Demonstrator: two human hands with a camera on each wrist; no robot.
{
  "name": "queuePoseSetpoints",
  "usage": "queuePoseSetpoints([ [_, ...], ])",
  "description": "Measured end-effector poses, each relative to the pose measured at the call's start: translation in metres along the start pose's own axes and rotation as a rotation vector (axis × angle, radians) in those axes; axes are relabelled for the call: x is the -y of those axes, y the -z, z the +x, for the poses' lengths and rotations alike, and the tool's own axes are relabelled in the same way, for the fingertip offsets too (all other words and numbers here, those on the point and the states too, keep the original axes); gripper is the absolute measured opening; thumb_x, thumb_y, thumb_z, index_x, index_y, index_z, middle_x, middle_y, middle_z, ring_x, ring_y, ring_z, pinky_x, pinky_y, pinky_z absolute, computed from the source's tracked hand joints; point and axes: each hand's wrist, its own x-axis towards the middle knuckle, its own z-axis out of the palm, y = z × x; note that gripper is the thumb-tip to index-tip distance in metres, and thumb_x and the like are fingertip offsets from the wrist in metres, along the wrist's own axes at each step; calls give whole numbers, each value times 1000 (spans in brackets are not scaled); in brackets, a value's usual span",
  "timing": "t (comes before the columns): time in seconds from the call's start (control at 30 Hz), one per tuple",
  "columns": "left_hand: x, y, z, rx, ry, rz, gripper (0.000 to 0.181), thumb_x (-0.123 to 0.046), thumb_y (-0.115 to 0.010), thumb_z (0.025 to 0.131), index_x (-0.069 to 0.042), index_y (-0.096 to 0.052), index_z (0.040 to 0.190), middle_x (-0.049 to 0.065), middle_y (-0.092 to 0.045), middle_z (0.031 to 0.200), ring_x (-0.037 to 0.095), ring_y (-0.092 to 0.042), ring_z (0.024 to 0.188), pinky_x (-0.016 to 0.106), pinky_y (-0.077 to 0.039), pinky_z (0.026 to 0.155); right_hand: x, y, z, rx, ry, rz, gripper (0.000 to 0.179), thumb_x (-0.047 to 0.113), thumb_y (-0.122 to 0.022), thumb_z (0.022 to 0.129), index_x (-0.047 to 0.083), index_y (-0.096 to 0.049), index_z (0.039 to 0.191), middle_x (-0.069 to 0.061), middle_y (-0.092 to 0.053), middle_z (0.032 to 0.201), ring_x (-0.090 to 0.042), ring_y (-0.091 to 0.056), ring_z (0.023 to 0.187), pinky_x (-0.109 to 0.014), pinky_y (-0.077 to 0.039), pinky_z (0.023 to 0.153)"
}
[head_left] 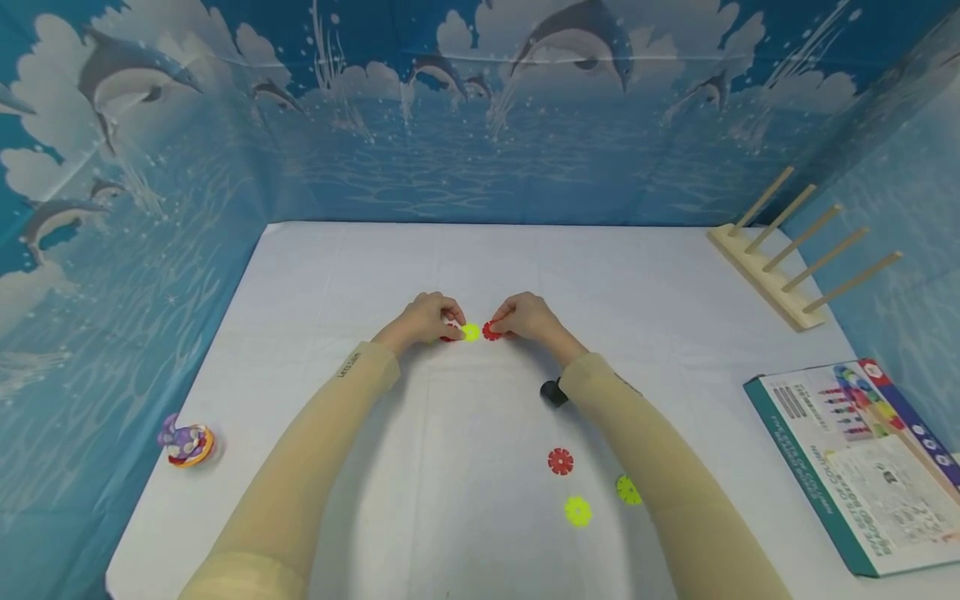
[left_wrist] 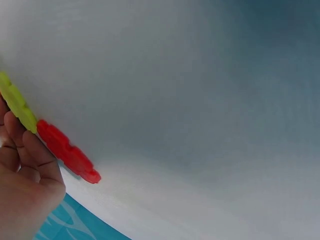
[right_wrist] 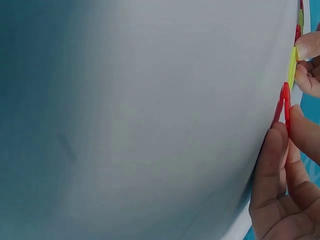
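Note:
My left hand (head_left: 431, 318) pinches a yellow notched disc (head_left: 471, 332) between thumb and finger, low over the white table. A red notched disc (right_wrist: 298, 32) and a green one (right_wrist: 300, 20) line up beyond it in the right wrist view. My right hand (head_left: 529, 317) pinches another red notched disc (head_left: 491, 332) by its edge, tilted up in the right wrist view. The edges of this red disc (right_wrist: 285, 105) and the yellow disc (right_wrist: 292, 67) are very close; whether they interlock I cannot tell. My fingers partly cover the row.
Loose red (head_left: 560, 461), yellow (head_left: 578, 512) and yellow-green (head_left: 628, 490) discs lie near my right forearm. A black object (head_left: 553, 392) sits by that cuff. Rightward are a wooden peg stand (head_left: 772, 283) and a flat box (head_left: 862, 467); a purple toy (head_left: 185, 442) stands left.

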Motion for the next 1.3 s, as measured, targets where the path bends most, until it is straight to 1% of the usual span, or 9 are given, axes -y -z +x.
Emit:
queuePoseSetpoints([
  [0.13,0,0,0,1,2,0,19,-25,-79,84,-16,-72,98,4,-58,104,22,-46,104,36,-40,91,2,-2,-1,-18,8,-32,18,20,-72,89,5,-70,99,-8,-68,90,-15,-57,76,-24,-47,69],
  [0.37,1,0,0,4,-7,2,20,-25,-79,84,-16,-73,99,5,-59,105,21,-48,104,35,-41,91,6,-6,-1,-34,12,-82,16,18,-71,89,4,-69,97,-8,-68,89,-15,-56,75,-21,-45,65],
  [0.53,0,1,0,1,-12,11,19,-26,-79,84,-16,-72,99,4,-59,104,22,-47,104,37,-40,92,7,-8,1,-40,-5,-116,16,19,-72,89,5,-68,96,-8,-64,89,-17,-55,76,-22,-45,65],
  [0.8,2,1,0,3,-21,19,20,-26,-79,84,-16,-72,99,4,-60,105,21,-48,104,37,-40,93,7,-11,2,-56,-7,-131,15,18,-72,88,5,-69,95,-9,-65,93,-18,-54,78,-22,-44,65],
  [0.97,1,2,0,8,-21,24,21,-26,-79,84,-15,-72,100,4,-61,106,21,-48,104,36,-41,92,7,-10,1,-58,-9,-116,14,17,-72,88,5,-70,95,-9,-65,94,-18,-54,79,-23,-44,66],
  [1.07,0,2,-1,16,-16,16,21,-25,-79,84,-14,-72,100,5,-60,106,21,-49,102,35,-42,90,7,-10,0,-55,-19,-101,14,17,-72,88,5,-70,94,-9,-65,94,-18,-53,79,-23,-43,66],
  [1.27,-4,3,-3,39,8,-8,21,-26,-78,85,-15,-71,101,6,-56,108,22,-45,105,33,-41,85,5,-9,0,-56,-24,-86,14,17,-72,88,4,-71,94,-9,-65,93,-18,-53,79,-23,-43,65],
  [1.3,-5,3,-3,42,7,-13,21,-26,-78,85,-15,-71,101,6,-56,107,22,-46,104,32,-42,85,5,-9,0,-56,-25,-86,14,17,-72,88,4,-71,94,-9,-65,93,-18,-53,79,-23,-42,65],
])
